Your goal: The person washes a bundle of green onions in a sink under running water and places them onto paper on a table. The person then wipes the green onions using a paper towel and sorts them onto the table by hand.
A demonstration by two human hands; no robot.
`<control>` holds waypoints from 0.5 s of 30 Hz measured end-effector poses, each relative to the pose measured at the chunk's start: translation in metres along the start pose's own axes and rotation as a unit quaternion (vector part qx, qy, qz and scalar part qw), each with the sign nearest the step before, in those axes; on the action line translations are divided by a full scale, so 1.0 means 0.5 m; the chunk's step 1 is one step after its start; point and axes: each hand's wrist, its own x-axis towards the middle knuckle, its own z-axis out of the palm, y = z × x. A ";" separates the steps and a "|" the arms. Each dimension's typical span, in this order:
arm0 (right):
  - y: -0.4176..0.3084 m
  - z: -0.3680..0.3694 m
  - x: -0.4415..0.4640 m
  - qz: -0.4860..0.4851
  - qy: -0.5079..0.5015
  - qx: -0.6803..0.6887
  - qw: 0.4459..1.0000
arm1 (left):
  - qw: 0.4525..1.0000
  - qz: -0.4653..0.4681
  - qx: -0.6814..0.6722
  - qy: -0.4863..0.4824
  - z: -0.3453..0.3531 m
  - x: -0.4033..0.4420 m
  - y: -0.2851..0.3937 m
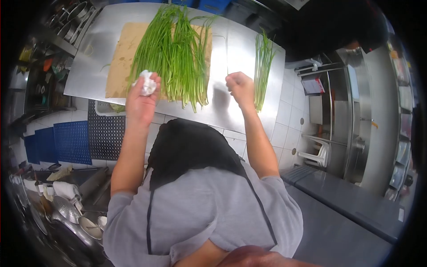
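Note:
A crumpled white cloth or paper (147, 83) rests in my left hand (143, 98), whose fingers curl round it at the lower left of a large spread of long green stalks (171, 58). Those stalks lie on brown cardboard (119, 66) on a metal table (95, 38). Over the table to the right, my right hand (240, 88) is closed in a pinch, with a thin green strand (227, 66) rising from its fingertips. Just right of that hand lies a smaller bundle of green stalks (263, 69).
Pots (78, 11) stand on a rack at the upper left. Ladles and strainers (66, 209) lie at the lower left. A white plastic stool (315, 153) is on the tiled floor to the right, near a grey counter (342, 196). Dark blue bins are behind the table.

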 end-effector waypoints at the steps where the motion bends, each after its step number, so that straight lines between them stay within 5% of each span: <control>1: 0.019 0.013 0.002 0.005 -0.003 -0.048 0.999 | 1.000 0.004 0.001 0.002 -0.006 0.003 0.007; 5: 0.027 0.027 -0.011 0.050 -0.032 -0.089 0.994 | 1.000 0.019 0.005 0.008 -0.018 -0.001 0.027; 11: 0.056 0.036 0.011 -0.028 -0.064 -0.107 0.992 | 0.999 0.039 -0.004 0.009 -0.026 -0.002 0.049; 15: -0.010 0.046 -0.015 0.024 -0.015 0.063 0.998 | 0.998 0.049 -0.026 -0.005 -0.035 -0.003 0.064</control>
